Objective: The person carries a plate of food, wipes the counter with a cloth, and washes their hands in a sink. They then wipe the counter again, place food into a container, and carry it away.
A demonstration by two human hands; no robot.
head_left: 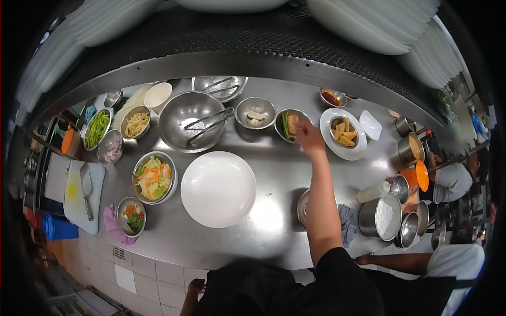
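My right hand (308, 136) reaches over the right side of a small steel bowl (279, 124) that holds green stalks (285, 125) and pale orange-pink pieces (293, 131). Its fingers are blurred, and whether they pinch anything is hidden. Just right of this hand, a white oval plate (329, 149) bears a steel bowl of yellow-brown chunks (345, 134). To its left stands a steel bowl of whitish pieces (256, 117). Low beside my body, off the table, my left hand (196, 286) has its fingers curled; what is in them, if anything, I cannot make out.
A large white plate (218, 189) lies mid-table. Tongs (208, 126) rest in a big steel bowl (171, 118). Cut vegetables (153, 179) fill a bowl at left, near a knife (86, 192) on a cutting board (95, 210). A shelf (221, 66) overhangs the back. Another person (453, 268) stands at right.
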